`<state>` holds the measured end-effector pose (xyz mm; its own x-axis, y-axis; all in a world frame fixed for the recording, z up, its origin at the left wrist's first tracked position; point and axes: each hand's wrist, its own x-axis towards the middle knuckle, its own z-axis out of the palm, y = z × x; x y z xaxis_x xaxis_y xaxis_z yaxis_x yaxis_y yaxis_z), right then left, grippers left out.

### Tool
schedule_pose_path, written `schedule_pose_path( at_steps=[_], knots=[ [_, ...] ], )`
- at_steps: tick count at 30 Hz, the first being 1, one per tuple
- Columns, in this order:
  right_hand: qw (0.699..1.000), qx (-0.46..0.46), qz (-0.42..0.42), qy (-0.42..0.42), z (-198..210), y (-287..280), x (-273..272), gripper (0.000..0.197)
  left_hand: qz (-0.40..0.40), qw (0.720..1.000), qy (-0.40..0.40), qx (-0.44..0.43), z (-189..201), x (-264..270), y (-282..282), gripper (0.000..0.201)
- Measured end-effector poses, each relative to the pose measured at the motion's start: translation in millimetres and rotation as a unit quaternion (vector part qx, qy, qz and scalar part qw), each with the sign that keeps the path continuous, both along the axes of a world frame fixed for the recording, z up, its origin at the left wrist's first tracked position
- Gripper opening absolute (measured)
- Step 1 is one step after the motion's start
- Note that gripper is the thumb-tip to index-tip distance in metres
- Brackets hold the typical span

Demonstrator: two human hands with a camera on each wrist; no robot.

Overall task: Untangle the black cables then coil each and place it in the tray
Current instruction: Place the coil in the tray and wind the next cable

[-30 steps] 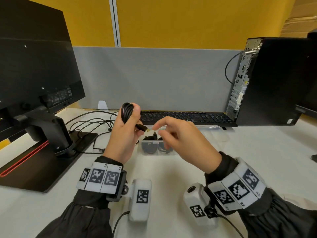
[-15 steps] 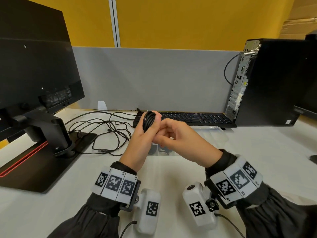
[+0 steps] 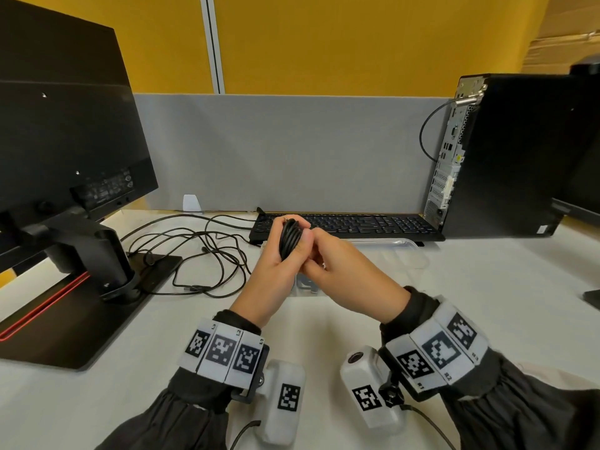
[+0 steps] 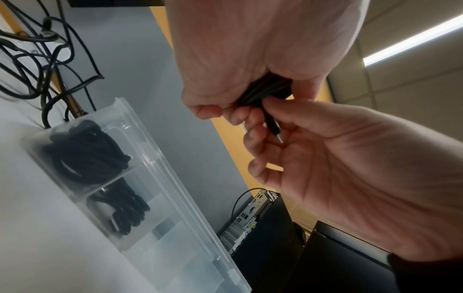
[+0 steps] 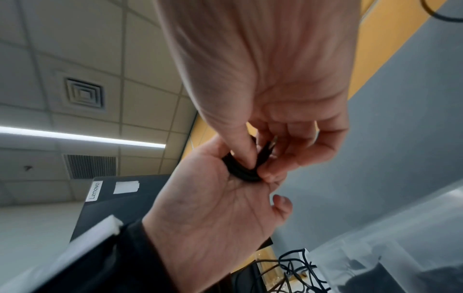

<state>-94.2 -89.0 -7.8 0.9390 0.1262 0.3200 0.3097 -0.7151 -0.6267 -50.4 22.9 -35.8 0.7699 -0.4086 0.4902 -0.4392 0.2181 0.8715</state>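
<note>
The clear tray (image 4: 140,138) holds two black coils, one (image 4: 85,152) in the end compartment, another (image 4: 122,210) in the next. Left hand (image 3: 276,271) grips a coil (image 3: 289,237) above it; right hand (image 3: 344,274) pinches its plug (image 4: 274,128). Loose cables (image 3: 201,254) lie at 9 o'clock. Hands hide most of the tray from the head view.

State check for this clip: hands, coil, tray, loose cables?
left hand: grips the coiled cable, held above the desk
right hand: pinches the coil's plug end
clear tray: two compartments each hold a coiled black cable
loose cables: tangled on the desk beside the monitor stand
</note>
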Motion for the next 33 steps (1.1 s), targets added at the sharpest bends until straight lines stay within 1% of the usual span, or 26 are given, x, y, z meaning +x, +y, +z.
schedule_pose_path(
  at_steps=[3,7,10,12,14,17,21,23,24,25,27,28,30,33],
  knots=[
    [1.0,-0.008,-0.019,-0.019,-2,0,1,0.024,-0.009,1.0,0.001,0.007,-1,0,-2,0.037],
    [0.997,-0.07,-0.033,-0.011,-1,2,0,0.038,-0.011,1.0,0.005,0.023,0,-3,-3,0.039],
    [0.994,-0.101,-0.046,-0.002,-2,4,-1,0.04,-0.01,0.999,0.024,0.02,0,-3,-3,0.032],
    [0.989,-0.131,-0.067,-0.008,-4,6,-2,0.04,-0.013,0.999,0.044,0.013,0,-2,-2,0.024],
    [0.98,-0.175,-0.092,-0.025,-4,8,-5,0.039,-0.014,0.998,0.061,0.004,-1,-2,-2,0.022],
    [0.968,-0.212,-0.118,-0.056,-4,9,-7,0.037,-0.012,0.995,0.091,-0.025,0,-2,-4,0.026],
    [0.954,-0.264,-0.114,-0.085,-5,13,-10,0.035,-0.014,0.987,0.14,-0.071,3,-3,-6,0.039],
    [0.964,-0.234,-0.088,-0.086,-4,12,-9,0.028,-0.023,0.986,0.149,-0.076,4,-4,-6,0.046],
    [0.974,-0.201,-0.065,-0.086,-3,11,-8,0.021,-0.03,0.985,0.153,-0.078,5,-5,-5,0.046],
    [0.983,-0.161,-0.04,-0.083,-3,10,-7,0.02,-0.04,0.983,0.159,-0.08,6,-6,-5,0.045],
    [0.993,-0.089,-0.003,-0.076,-4,6,-2,0.031,-0.061,0.979,0.175,-0.083,8,-7,-4,0.039],
    [0.996,-0.058,0.008,-0.067,-5,4,0,0.033,-0.065,0.978,0.179,-0.085,8,-6,-4,0.037],
    [0.999,-0.006,0.03,-0.043,-5,0,2,0.029,-0.057,0.976,0.189,-0.088,8,-5,-2,0.038],
    [0.995,0.067,0.072,0.002,-2,-6,4,0.03,-0.039,0.973,0.203,-0.1,9,-4,-1,0.039]
  ],
)
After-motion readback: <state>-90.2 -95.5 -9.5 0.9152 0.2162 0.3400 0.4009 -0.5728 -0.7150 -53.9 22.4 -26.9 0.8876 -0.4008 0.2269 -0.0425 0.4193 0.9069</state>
